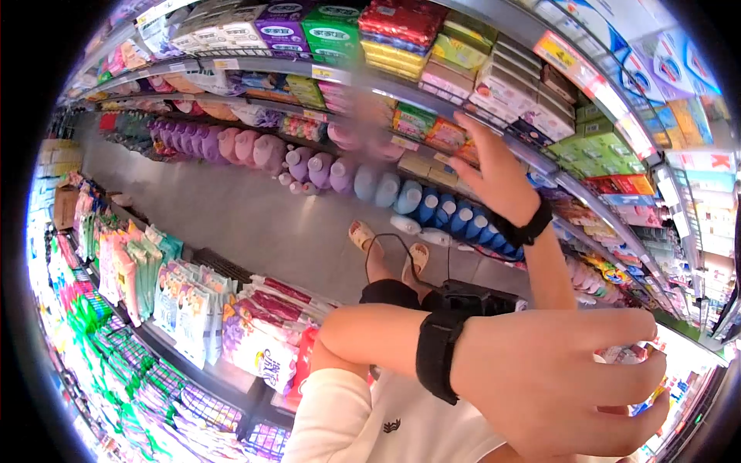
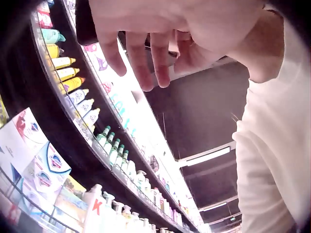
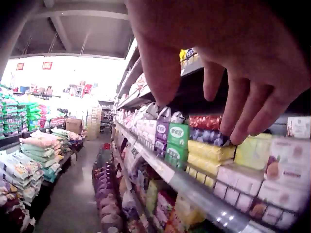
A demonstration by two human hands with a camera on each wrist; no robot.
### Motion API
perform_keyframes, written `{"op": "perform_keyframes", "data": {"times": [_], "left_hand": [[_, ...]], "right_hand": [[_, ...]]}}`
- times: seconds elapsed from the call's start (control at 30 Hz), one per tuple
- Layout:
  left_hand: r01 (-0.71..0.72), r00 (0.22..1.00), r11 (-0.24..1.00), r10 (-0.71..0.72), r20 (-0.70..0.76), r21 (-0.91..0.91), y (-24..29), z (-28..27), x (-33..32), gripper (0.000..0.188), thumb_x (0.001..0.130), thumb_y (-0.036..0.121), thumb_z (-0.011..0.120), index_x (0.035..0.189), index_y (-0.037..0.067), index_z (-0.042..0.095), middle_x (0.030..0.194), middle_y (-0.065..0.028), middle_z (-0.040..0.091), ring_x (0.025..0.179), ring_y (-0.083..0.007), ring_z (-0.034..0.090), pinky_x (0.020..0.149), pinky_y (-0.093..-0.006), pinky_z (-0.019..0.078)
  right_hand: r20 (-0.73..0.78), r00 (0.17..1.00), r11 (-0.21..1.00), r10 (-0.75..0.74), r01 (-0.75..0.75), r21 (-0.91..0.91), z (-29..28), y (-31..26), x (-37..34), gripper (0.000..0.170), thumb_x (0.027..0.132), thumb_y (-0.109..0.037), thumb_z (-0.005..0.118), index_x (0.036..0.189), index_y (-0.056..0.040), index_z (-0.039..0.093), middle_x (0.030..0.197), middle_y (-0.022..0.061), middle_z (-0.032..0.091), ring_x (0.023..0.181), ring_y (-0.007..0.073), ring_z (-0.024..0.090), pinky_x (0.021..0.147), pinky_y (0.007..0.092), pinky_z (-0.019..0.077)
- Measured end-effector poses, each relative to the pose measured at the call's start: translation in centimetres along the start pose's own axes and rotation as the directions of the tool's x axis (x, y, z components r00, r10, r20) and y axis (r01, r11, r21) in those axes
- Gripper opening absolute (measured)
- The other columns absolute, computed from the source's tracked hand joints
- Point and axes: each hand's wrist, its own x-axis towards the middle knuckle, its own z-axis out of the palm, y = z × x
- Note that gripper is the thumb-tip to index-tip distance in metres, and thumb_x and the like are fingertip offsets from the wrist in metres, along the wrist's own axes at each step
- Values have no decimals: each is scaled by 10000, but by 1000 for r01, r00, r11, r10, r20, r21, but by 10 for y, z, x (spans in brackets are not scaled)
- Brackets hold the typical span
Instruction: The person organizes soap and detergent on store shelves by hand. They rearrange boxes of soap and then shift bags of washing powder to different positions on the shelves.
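My right hand (image 1: 502, 181) reaches up toward the shelf with its thumb and fingers spread apart. In the right wrist view its fingers hang over yellow packs (image 3: 206, 154) and a pale green box (image 3: 253, 150), and nothing lies between them. Beside these are green boxes (image 3: 177, 148) and pink-white boxes (image 3: 286, 160). Across the body stretches my left arm, and the left hand (image 1: 556, 378) is held at the lower right with loosely bent fingers. Behind it, the left wrist view has shelves with soap boxes (image 2: 46, 167) and pump bottles (image 2: 95, 208). No object shows in its grasp.
A metal shelf rail (image 3: 194, 191) with wire guards fronts the boxes. Purple jugs (image 1: 320, 171) and blue jugs (image 1: 448, 212) line the floor along the lower shelf. Across the aisle floor (image 1: 224, 201) lie stacked bagged goods (image 1: 193, 309). A black bag (image 1: 478, 299) with cables hangs near the legs.
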Motion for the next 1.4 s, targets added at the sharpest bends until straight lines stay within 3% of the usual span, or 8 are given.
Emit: {"op": "perform_keyframes", "data": {"times": [0.23, 0.3, 0.4, 0.53, 0.77, 1.0, 1.27, 1.4], "left_hand": [[77, 991, 992, -66, -118, 95, 27, 35, -4, 310, 847, 408, 512, 938, 118, 577, 947, -50, 647, 819, -239, 634, 667, -403, 505], [228, 964, 973, -231, 128, 43, 56, 6, -8, 284, 771, 341, 576, 943, 116, 602, 969, -55, 646, 860, -241, 614, 727, -417, 499], [407, 740, 894, -442, 507, 185, 69, -5, -50, 265, 686, 219, 678, 937, 155, 623, 1016, -23, 644, 928, -235, 590, 801, -410, 477], [568, 540, 638, -766, 348, 521, 55, -6, -114, 117, 638, 79, 714, 734, 97, 649, 836, -41, 656, 865, -259, 599, 768, -382, 455], [428, 522, 447, -832, 188, 786, -16, -100, -246, 145, 752, 54, 600, 611, 31, 624, 904, -11, 656, 867, -250, 593, 732, -393, 443], [335, 489, 341, -860, 147, 879, -146, -183, -394, 107, 812, 132, 612, 779, 41, 658, 1003, -59, 647, 936, -294, 556, 803, -410, 432], [212, 715, 552, -650, 257, 806, -268, -216, -525, 281, 778, 113, 657, 1052, 76, 610, 1129, -81, 581, 1057, -300, 551, 851, -434, 442], [177, 734, 615, -603, 313, 769, -286, -217, -551, 299, 759, 109, 665, 1054, 81, 627, 1176, -90, 584, 1104, -304, 538, 910, -427, 430]], "right_hand": [[222, 941, 941, 257, -296, 166, 36, 7, -127, 580, 865, -184, 634, 1358, -39, 367, 1203, 206, 549, 1031, 319, 581, 881, 397, 462], [306, 882, 891, 358, -421, 171, 38, 12, -156, 546, 872, -218, 605, 1338, -30, 393, 1217, 220, 543, 1067, 340, 560, 900, 412, 451], [369, 833, 855, 413, -494, 156, 54, 19, -194, 503, 884, -276, 552, 1293, -4, 443, 1226, 242, 537, 1124, 387, 520, 940, 446, 427], [406, 816, 848, 411, -506, 159, 62, 34, -208, 434, 889, -290, 537, 1229, -22, 519, 1172, 236, 564, 1088, 381, 540, 918, 440, 439], [357, 780, 779, 514, -598, 187, 135, 114, -166, 296, 885, -258, 578, 1078, -34, 598, 1083, 179, 620, 991, 364, 592, 845, 419, 474], [-226, 974, 962, 22, -82, -260, 209, 211, -32, 399, 833, -190, 648, 1192, -62, 531, 1184, 145, 569, 1084, 344, 535, 898, 413, 459], [-239, 967, 745, -92, -93, -661, 261, 262, 43, 961, 608, -343, 820, 1415, -137, 340, 1409, 113, 404, 1244, 323, 419, 1025, 447, 335], [-207, 967, 711, -146, -43, -702, 274, 272, 40, 966, 597, -329, 825, 1417, -164, 344, 1405, 113, 411, 1251, 323, 414, 1027, 446, 328]]}}
